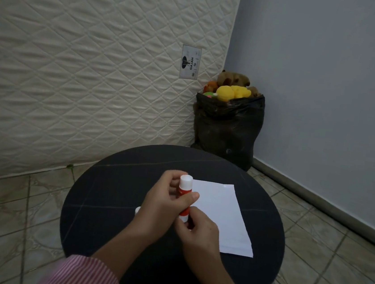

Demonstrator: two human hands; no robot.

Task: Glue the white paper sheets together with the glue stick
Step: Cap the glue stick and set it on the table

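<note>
A white and red glue stick (185,189) stands upright above the round black table (115,189). My left hand (165,206) wraps its middle, thumb across the front. My right hand (197,230) pinches its lower end. White paper (220,215) lies flat on the table just right of both hands; I cannot tell whether it is one sheet or a stack. A small white object (137,210), possibly the cap, peeks out left of my left hand, mostly hidden.
A quilted mattress (86,60) leans against the wall behind the table. A black bag (228,127) full of soft toys stands in the corner. Tiled floor surrounds the table; a grey wall is on the right.
</note>
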